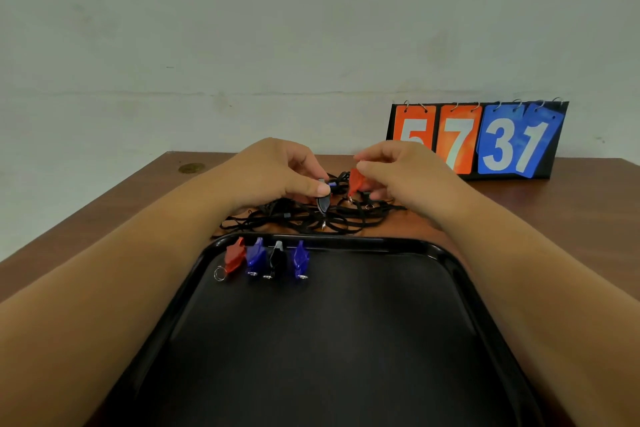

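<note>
tray whistles (255, 255) 4 | held whistles (323, 203) 2 | tray (346, 340) 1 | flip-cards (457, 142) 4

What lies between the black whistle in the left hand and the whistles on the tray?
Nothing solid. The left hand pinches the black whistle above the tangled black cords, just beyond the tray rim; the floor beside the row of four whistles is bare. Whether a cord is tied to the whistle is unclear.

Tray (450, 288): black. Whistles on it: 1 red (234, 255), 2 blue (255, 253), 1 black (278, 257). Cords (294, 218): black. Worktop (104, 218): brown.
</note>
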Demonstrator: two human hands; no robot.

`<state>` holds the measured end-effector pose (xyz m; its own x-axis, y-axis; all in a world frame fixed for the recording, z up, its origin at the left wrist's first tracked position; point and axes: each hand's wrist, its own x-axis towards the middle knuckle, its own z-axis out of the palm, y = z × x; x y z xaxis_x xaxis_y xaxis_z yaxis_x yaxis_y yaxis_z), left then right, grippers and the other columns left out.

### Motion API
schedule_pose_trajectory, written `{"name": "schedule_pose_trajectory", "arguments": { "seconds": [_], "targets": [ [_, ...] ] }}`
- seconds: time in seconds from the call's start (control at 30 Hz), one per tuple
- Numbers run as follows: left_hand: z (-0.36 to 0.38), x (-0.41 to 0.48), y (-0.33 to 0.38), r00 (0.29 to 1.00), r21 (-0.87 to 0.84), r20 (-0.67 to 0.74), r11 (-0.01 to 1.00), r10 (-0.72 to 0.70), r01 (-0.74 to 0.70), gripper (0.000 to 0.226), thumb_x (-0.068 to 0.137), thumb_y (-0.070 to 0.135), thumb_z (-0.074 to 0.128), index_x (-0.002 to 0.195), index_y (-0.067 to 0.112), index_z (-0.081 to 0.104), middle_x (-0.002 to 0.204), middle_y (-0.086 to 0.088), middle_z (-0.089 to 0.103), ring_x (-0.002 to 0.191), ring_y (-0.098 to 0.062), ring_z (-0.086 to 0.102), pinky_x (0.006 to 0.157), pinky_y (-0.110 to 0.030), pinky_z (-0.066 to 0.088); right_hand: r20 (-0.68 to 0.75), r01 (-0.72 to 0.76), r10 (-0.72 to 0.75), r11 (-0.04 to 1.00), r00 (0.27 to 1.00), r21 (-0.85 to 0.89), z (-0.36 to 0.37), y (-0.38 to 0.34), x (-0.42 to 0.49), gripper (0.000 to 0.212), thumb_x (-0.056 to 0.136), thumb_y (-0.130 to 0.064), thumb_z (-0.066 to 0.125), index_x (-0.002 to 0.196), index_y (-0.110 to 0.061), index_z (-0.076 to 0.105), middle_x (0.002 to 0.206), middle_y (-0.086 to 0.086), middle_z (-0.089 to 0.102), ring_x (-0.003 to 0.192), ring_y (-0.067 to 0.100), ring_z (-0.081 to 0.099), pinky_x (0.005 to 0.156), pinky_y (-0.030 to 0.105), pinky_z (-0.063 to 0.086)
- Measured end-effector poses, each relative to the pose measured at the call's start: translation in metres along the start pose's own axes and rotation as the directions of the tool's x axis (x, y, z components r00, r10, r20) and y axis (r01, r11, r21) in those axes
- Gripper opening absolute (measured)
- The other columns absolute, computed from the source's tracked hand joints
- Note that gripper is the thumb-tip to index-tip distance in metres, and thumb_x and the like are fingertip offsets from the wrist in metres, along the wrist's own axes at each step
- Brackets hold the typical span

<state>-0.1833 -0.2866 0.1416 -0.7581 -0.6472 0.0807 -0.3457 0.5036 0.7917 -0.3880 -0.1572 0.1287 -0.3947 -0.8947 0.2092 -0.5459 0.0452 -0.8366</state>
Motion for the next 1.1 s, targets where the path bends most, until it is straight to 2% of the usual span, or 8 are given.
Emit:
{"name": "schedule_pose_trajectory", "arguments": {
  "seconds": [0.07,0.13,0.2,0.33,0.43,0.67,0.9,1.1],
  "targets": [
    [0.002,-0.007,0.001,1.000,0.029,-0.006,1.000,0.002,-0.001,0.016,0.088,0.025,0.089,0.102,0.019,0.083,0.097,0.003,0.083,0.091,-0.011,0.080,0.080,-0.018,0.061,0.050,-0.008,0.009,1.000,0.999,-0.022,0.004,0.000,-0.007,0.022,0.107,-0.025,0.067,0.127,-0.029,0.072,0.109,-0.006,0.078,0.090,0.007,0.079,0.079,0.024,0.066],
    [0.004,-0.012,0.001,1.000,0.068,-0.011,0.998,0.005,-0.004,0.015,0.086,0.027,0.090,0.097,0.020,0.083,0.089,0.010,0.081,0.080,0.000,0.077,0.069,-0.009,0.055,0.095,-0.004,0.008,0.999,0.995,-0.040,0.008,0.001,-0.014,0.022,0.106,-0.024,0.069,0.127,-0.028,0.073,0.105,-0.006,0.078,0.087,0.005,0.079,0.075,0.022,0.065],
    [0.008,-0.017,0.000,1.000,0.111,-0.007,0.994,-0.001,0.002,0.017,0.083,0.030,0.092,0.095,0.023,0.083,0.084,0.011,0.080,0.072,0.003,0.073,0.062,-0.006,0.049,0.132,-0.027,0.031,0.999,0.991,-0.028,0.012,0.002,-0.020,0.022,0.105,-0.021,0.071,0.126,-0.026,0.073,0.105,-0.004,0.078,0.086,0.006,0.079,0.073,0.022,0.065],
    [0.013,-0.020,-0.005,0.999,0.208,0.035,0.978,-0.034,0.026,0.019,0.079,0.039,0.094,0.093,0.032,0.084,0.089,0.013,0.080,0.081,0.000,0.074,0.079,-0.021,0.051,0.217,-0.041,0.052,0.998,0.975,-0.057,0.020,0.007,-0.027,0.014,0.102,-0.020,0.075,0.115,-0.024,0.073,0.102,-0.002,0.080,0.085,0.009,0.080,0.078,0.028,0.067],
    [0.016,-0.020,-0.008,0.997,0.173,0.062,0.984,-0.051,0.040,0.018,0.077,0.037,0.095,0.091,0.032,0.085,0.089,0.009,0.081,0.090,-0.011,0.078,0.094,-0.036,0.060,0.248,-0.035,0.044,0.999,0.968,-0.041,0.024,0.014,-0.031,0.012,0.101,-0.019,0.075,0.113,-0.022,0.074,0.097,0.000,0.081,0.084,0.010,0.081,0.078,0.029,0.067],
    [0.020,-0.018,-0.015,0.993,0.273,0.104,0.962,-0.050,0.020,0.018,0.080,0.043,0.092,0.093,0.034,0.085,0.086,0.013,0.079,0.077,0.003,0.070,0.080,-0.024,0.047,0.257,-0.024,0.043,0.997,0.965,-0.079,0.028,0.023,-0.033,0.010,0.102,-0.020,0.075,0.112,-0.021,0.075,0.093,-0.001,0.081,0.082,0.009,0.080,0.075,0.029,0.068],
    [0.022,-0.018,-0.020,0.995,0.315,0.100,0.949,-0.028,-0.004,0.011,0.083,0.042,0.090,0.091,0.036,0.085,0.083,0.023,0.077,0.079,0.011,0.067,0.078,-0.023,0.044,0.292,0.014,0.049,0.977,0.955,-0.212,0.026,0.021,-0.036,0.014,0.103,-0.026,0.073,0.117,-0.029,0.072,0.101,-0.008,0.078,0.080,0.001,0.078,0.053,0.019,0.057],
    [0.024,-0.016,-0.024,0.993,0.350,0.116,0.937,-0.025,-0.017,0.008,0.084,0.044,0.089,0.088,0.038,0.085,0.088,0.025,0.077,0.087,0.012,0.065,0.078,-0.022,0.044,0.285,0.036,0.032,0.973,0.958,-0.229,0.027,0.021,-0.037,0.014,0.102,-0.027,0.075,0.116,-0.028,0.075,0.094,-0.009,0.077,0.075,-0.003,0.075,0.056,0.018,0.059]
  ]
}}
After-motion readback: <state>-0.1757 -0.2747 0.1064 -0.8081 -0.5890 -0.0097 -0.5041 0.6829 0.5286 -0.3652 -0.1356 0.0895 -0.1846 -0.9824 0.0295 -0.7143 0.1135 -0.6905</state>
